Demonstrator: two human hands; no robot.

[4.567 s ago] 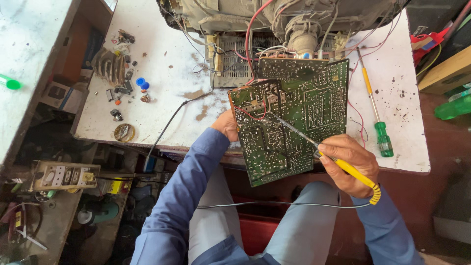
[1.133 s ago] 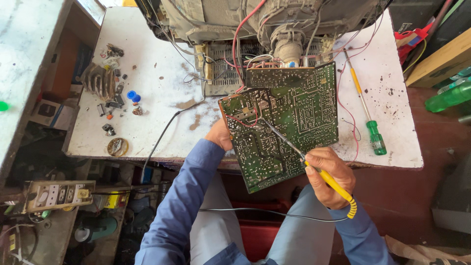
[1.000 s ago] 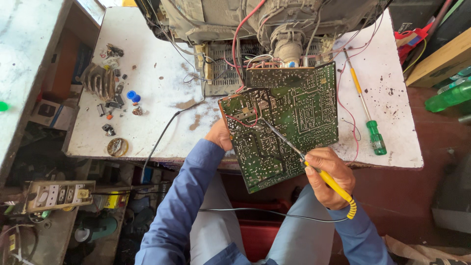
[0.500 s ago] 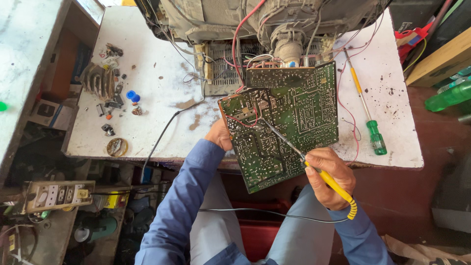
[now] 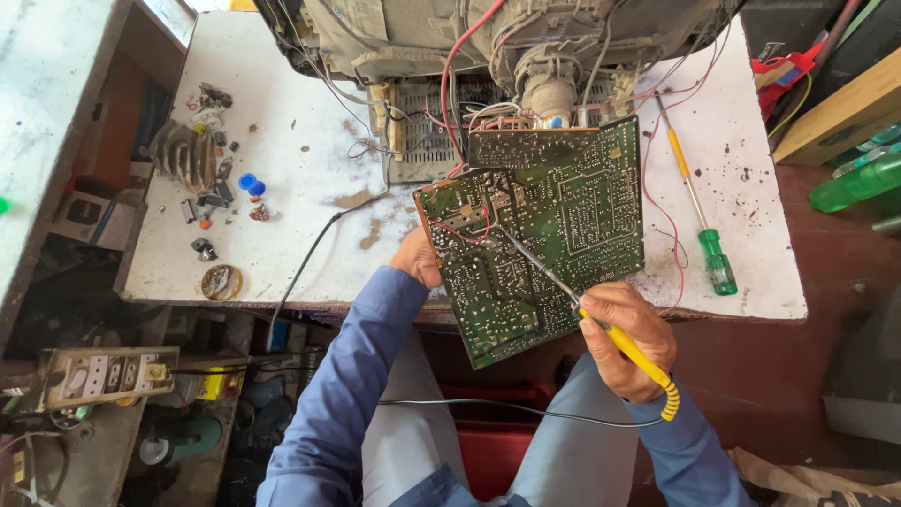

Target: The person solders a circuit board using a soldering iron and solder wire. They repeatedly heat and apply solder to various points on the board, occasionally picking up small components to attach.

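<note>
Soldering iron tip on a green circuit board held up at the bench edge.

The left hand [image 5: 419, 259] grips the left edge of the circuit board [image 5: 540, 235], fingers mostly hidden behind it, so the board stands tilted over the front rim of the white table [image 5: 282, 188]. The right hand [image 5: 627, 336] is clenched around the yellow handle of the soldering iron [image 5: 572, 299], whose metal tip touches the board near its upper left. Red wires run from the board to the opened television [image 5: 507, 47] behind. 1 green-handled screwdriver [image 5: 699, 221] lies just right of the board.
</note>
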